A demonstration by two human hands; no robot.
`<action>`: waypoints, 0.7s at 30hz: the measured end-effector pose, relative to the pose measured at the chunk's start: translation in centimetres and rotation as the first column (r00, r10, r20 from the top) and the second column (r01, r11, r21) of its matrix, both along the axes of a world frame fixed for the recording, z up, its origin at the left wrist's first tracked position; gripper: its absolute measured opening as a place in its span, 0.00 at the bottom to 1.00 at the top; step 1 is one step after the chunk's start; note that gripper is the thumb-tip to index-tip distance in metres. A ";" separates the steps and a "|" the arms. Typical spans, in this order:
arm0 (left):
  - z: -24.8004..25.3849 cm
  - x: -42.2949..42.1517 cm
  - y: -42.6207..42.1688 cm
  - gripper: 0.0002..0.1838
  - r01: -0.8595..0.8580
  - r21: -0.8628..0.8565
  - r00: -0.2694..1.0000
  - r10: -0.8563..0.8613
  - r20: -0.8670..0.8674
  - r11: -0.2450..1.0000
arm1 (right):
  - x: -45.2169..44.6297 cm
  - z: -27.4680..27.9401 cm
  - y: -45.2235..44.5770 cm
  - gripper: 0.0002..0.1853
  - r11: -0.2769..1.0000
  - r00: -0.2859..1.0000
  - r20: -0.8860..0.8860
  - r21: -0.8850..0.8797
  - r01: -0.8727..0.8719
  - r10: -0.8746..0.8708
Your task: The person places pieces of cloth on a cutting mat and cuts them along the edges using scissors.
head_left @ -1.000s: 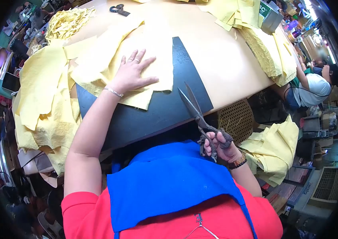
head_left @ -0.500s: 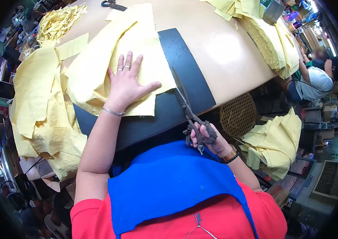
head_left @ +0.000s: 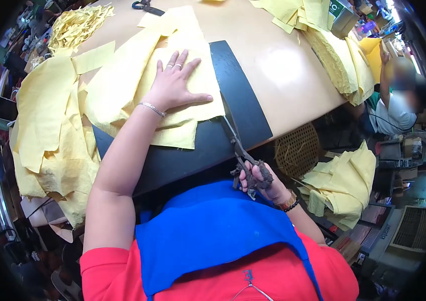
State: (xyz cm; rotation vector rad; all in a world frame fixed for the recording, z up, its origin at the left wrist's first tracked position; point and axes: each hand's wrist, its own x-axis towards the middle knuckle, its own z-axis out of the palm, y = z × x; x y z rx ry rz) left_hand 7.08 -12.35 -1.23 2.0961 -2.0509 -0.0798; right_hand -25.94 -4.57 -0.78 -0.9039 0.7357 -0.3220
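My left hand (head_left: 177,84) lies flat with fingers spread on a sheet of yellow cloth (head_left: 204,60), pressing it onto a dark board (head_left: 245,103). Rings and a bracelet show on that hand and wrist. My right hand (head_left: 268,184) is wrapped round the dark, cloth-bound handles of large scissors (head_left: 236,140). Their blades point up and away from me, meeting the cloth's lower right corner. Part of the blades seems hidden at the cloth's edge, and I cannot tell how far apart they are.
More yellow cloth (head_left: 42,115) hangs over the table's left side, beside a heap of thin strips (head_left: 80,25). Other scissors (head_left: 148,7) lie at the far edge. A cloth stack (head_left: 336,60) is at right, near a seated person (head_left: 396,110). Yellow pieces (head_left: 346,175) lie by a woven seat (head_left: 297,150).
My left hand has slid up and to the right on the cloth. Less of the scissors' blades shows at the cloth's edge now. The person at right has raised an arm beside a yellow piece.
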 end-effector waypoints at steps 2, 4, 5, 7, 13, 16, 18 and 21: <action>0.0 -0.2 0.0 0.64 -0.027 -0.003 0.999 0.027 0.027 1.000 | -0.1 0.2 0.0 0.28 0.998 0.998 -0.033 -0.032 -0.054 0.053; -0.2 -0.7 0.4 0.65 -0.046 -0.002 0.998 0.046 0.035 0.999 | 0.1 0.6 0.4 0.23 0.998 0.998 -0.053 -0.056 -0.033 0.030; -0.1 -0.8 0.6 0.65 -0.055 -0.005 0.998 0.055 0.033 0.998 | 0.2 0.7 0.4 0.20 0.997 0.998 -0.062 -0.071 -0.028 0.024; -0.1 -1.0 1.0 0.66 -0.074 -0.014 0.997 0.075 0.033 0.997 | 0.1 0.5 0.4 0.19 0.998 0.999 -0.044 -0.066 -0.022 0.019; 0.0 -1.1 1.6 0.66 -0.094 -0.022 0.995 0.095 0.036 0.995 | 0.2 0.3 0.7 0.17 0.998 0.999 -0.048 -0.056 0.004 -0.006; -0.2 -1.0 1.6 0.66 -0.086 -0.031 0.996 0.087 0.030 0.996 | 0.2 0.1 1.1 0.18 0.998 0.999 -0.041 -0.054 0.032 -0.034; -0.2 -0.9 1.6 0.66 -0.082 -0.031 0.996 0.083 0.024 0.996 | 0.1 0.1 1.1 0.19 0.998 0.998 -0.028 -0.045 0.052 -0.054; -0.1 -0.8 1.6 0.64 -0.084 -0.002 0.996 0.084 0.033 0.996 | 0.0 0.1 1.0 0.19 0.997 0.998 -0.010 -0.027 0.068 -0.068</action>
